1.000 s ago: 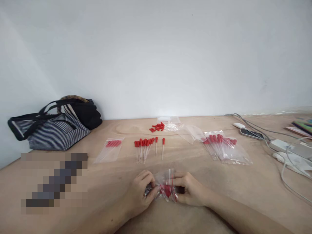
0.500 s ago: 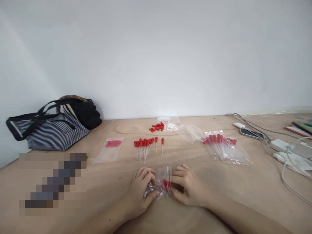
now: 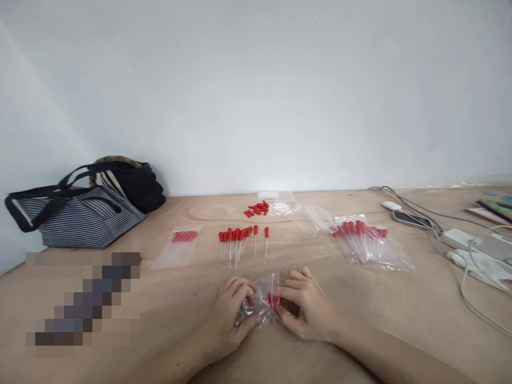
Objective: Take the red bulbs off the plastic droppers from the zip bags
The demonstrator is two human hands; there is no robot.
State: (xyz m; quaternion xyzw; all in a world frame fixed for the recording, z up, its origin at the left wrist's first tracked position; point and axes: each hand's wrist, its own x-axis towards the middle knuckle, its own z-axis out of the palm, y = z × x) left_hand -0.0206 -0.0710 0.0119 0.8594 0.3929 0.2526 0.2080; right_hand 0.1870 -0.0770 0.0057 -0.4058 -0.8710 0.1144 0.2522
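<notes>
Forearms (image 3: 176, 356): ours angle inward from both sides, low over the desk (image 3: 172, 298)
Left hand (image 3: 231, 312): fingers (image 3: 240, 292) curled, thumb beneath, gripping the clear bag (image 3: 264, 287) by its crumpled end
Right hand (image 3: 310, 306): fingers half bent at the zip edge (image 3: 274, 288), hold unclear to us
Clear bag: between our hands, red bulbs (image 3: 272, 302) inside

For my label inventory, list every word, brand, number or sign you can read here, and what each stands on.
None can be read.
Clear zip bag between the hands: no legible lettering.
Device with a dark screen: any marks too small to read.
Colored stack at the right edge: too blurred to read.
Dark object at left: pixelated, nothing readable.
</notes>
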